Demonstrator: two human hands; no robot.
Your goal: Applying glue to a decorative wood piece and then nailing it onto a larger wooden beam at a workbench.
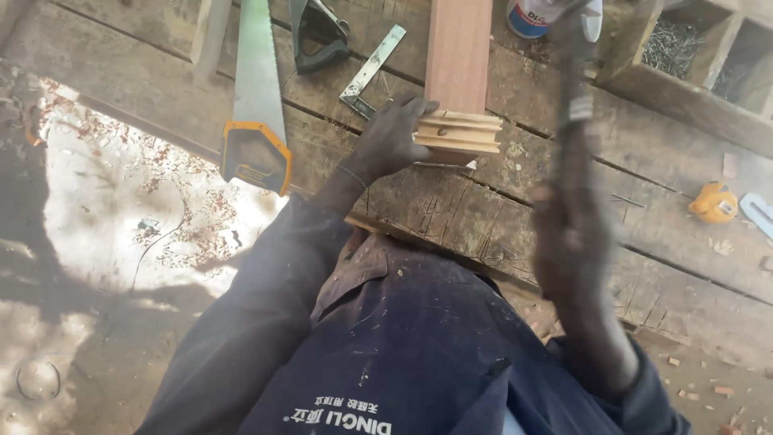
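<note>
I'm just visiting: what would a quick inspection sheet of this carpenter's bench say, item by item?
Surface: rough plank bench, cracked and dusty.
Job's things: reddish board lying on the bench, with stacked grooved wood pieces at its near end.
Clutter: handsaw, square, yellow tape measure, can, wooden box with nails.
Hands: left hand rests on the grooved pieces; right hand raised, gripping a blurred tool handle.
Cables: nothing seen.
Surroundings: sunlit ground with wood shavings.
</note>
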